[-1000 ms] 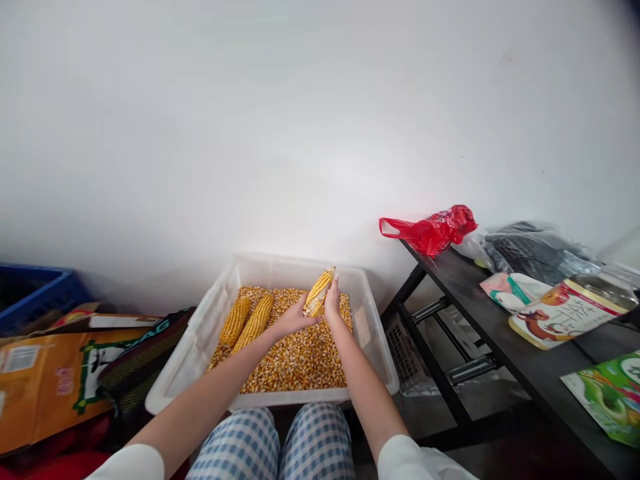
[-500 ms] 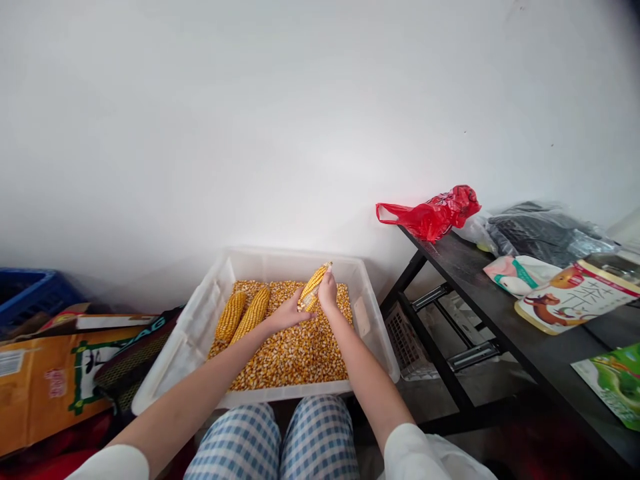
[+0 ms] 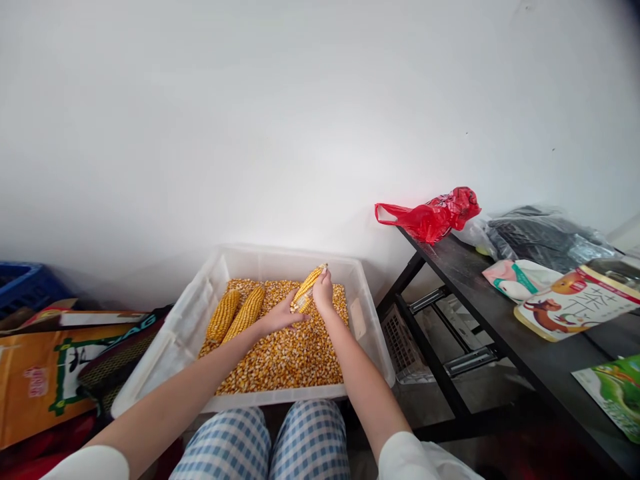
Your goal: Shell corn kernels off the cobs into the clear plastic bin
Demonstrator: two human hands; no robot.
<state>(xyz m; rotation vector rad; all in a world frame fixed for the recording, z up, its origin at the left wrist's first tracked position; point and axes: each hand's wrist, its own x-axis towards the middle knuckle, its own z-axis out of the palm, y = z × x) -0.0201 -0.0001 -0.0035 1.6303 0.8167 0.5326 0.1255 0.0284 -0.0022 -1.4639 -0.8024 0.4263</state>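
Note:
Between my two hands is a yellow corn cob (image 3: pixel 307 285), tilted up to the right, with some kernels gone from its lower side. My left hand (image 3: pixel 281 316) is closed round its lower end. Near the upper end, my right hand (image 3: pixel 323 292) grips it from the right. Below lies a deep layer of loose corn kernels (image 3: pixel 285 363) in a white plastic bin (image 3: pixel 373 333). Two whole corn cobs, a left one (image 3: pixel 223 316) and a right one (image 3: pixel 247 312), rest on the kernels at the bin's left side.
A black table (image 3: pixel 500 313) on the right carries a red plastic bag (image 3: pixel 435 217), a large jar (image 3: pixel 575 300) and a green packet (image 3: pixel 613 393). Under it stands a basket (image 3: pixel 407 347). Left of the bin are an orange box (image 3: pixel 30 393) and a blue crate (image 3: pixel 35 287).
The view has shifted slightly, so the bin and hands appear a little further left. Both hands still hold the corn cob, with only a small change in their placement.

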